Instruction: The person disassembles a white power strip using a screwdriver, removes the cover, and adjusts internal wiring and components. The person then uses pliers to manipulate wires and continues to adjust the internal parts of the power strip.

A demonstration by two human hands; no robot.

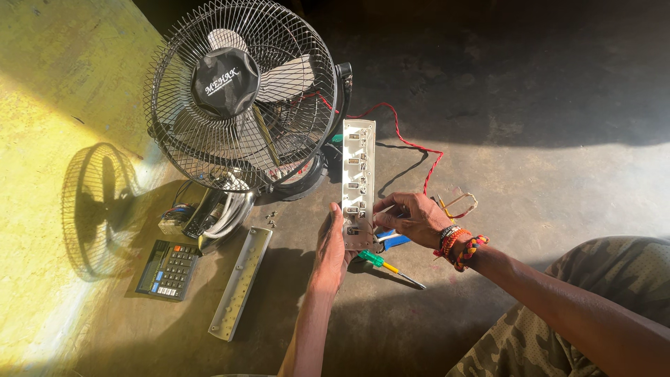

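Observation:
My left hand steadies the near end of a long white switch panel that stands upright on the floor, its back with several switch modules facing me. My right hand, with bead bracelets at the wrist, pinches the panel's lower right edge. A red wire runs from the panel toward the fan. A green-handled screwdriver lies on the floor just below both hands, beside a blue-handled tool.
A black wire-caged table fan stands at the left behind the panel. On the floor lie a grey cover strip, a black calculator, a small transformer and loose screws. My camouflage-trousered knee is at right.

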